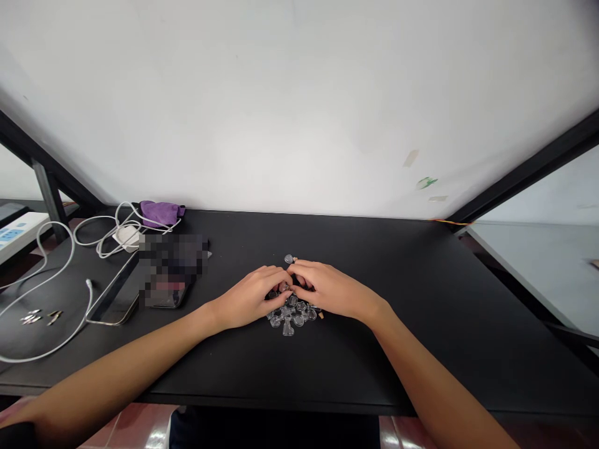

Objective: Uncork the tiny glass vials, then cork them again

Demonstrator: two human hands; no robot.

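Observation:
Several small clear glass bottles (298, 320) of different shapes lie in a pile on the black table. My left hand (255, 296) curls over the pile's left side, its thumb and fingers closed around a small clear bottle (283, 287). From the other side my right hand (334, 290) meets it, fingers bent and the tips close to that bottle. Whether the right fingertips also hold something is hidden. Just beyond the right fingers lies another glass bottle (289, 258) with a cork-coloured end. A small cork (321, 315) shows at the pile's right edge.
To the left lie a phone (112, 293), a second dark device (168, 293) partly blurred out, a white cable (60, 224) with a charger (127, 237), and a purple cloth item (161, 212). Small metal pieces (32, 317) are at far left. A white wall (299, 125) closes the back.

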